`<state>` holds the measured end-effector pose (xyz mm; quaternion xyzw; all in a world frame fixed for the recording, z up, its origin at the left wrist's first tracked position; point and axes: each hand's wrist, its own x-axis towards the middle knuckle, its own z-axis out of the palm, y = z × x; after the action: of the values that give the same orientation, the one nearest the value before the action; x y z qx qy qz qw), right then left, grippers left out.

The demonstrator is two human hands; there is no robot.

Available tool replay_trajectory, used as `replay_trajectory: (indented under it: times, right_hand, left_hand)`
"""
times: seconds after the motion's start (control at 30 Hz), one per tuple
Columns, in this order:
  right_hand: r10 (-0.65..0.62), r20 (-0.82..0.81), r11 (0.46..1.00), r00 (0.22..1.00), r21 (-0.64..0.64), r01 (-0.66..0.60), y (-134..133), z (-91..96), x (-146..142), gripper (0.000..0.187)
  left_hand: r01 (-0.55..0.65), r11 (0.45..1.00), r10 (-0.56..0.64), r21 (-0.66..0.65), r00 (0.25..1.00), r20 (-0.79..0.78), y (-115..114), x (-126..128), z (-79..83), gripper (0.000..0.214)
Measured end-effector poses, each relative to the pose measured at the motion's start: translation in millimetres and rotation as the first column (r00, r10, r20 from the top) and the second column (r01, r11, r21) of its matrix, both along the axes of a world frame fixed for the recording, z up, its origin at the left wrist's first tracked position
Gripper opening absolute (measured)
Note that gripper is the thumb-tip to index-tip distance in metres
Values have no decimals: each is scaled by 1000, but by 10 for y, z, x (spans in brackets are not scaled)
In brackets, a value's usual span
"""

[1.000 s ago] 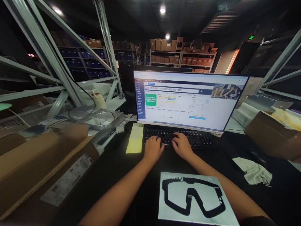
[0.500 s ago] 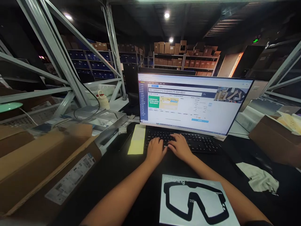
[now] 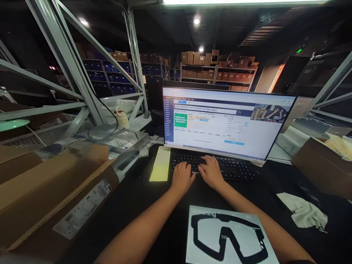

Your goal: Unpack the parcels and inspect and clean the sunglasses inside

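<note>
Both of my hands rest on a black keyboard (image 3: 233, 169) below a lit monitor (image 3: 203, 121). My left hand (image 3: 182, 176) lies on the keys at the keyboard's left end, fingers stretched forward. A little to its right, my right hand (image 3: 211, 171) also has its fingers spread over the keys, and it holds nothing. Left of my left hand is a yellow sheet of paper (image 3: 160, 165). Between my forearms, nearer to me, sits a white box (image 3: 228, 234) printed with dark goggles and the word "Wakening". My right forearm passes beside that box.
A large open cardboard box (image 3: 82, 205) with a label stands at the left. A crumpled pale cloth (image 3: 304, 212) lies on the black tabletop at the right, near another cardboard box (image 3: 321, 165). Behind the box at left are a beige jug (image 3: 121, 118) and metal rack posts (image 3: 82, 88).
The view has tilted slightly, so the scene sits a little lower in the picture. My hands stay on the keyboard, with the right one shifted slightly to the right.
</note>
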<state>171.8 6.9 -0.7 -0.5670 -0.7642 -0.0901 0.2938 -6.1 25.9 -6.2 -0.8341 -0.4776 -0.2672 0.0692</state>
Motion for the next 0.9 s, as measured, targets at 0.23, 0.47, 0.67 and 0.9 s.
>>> replay_trajectory:
  times: [0.23,0.47,0.67,0.9]
  right_hand:
    - [-33,-31,999,999,14,33,-14,-52,12,43]
    - [-51,-98,999,994,-19,49,-51,-83,82,39]
    - [-78,-249,993,965,-102,54,16,-66,276,22]
    - [-167,-348,980,922,-158,118,52,127,626,21]
  left_hand:
    - [3,1000,-4,14,1000,6,10,0,-12,23]
    - [13,1000,-14,24,1000,13,14,-10,-15,24]
    - [20,1000,-21,5,1000,21,4,-7,-8,23]
    - [27,1000,-26,-3,998,52,44,4,-55,25]
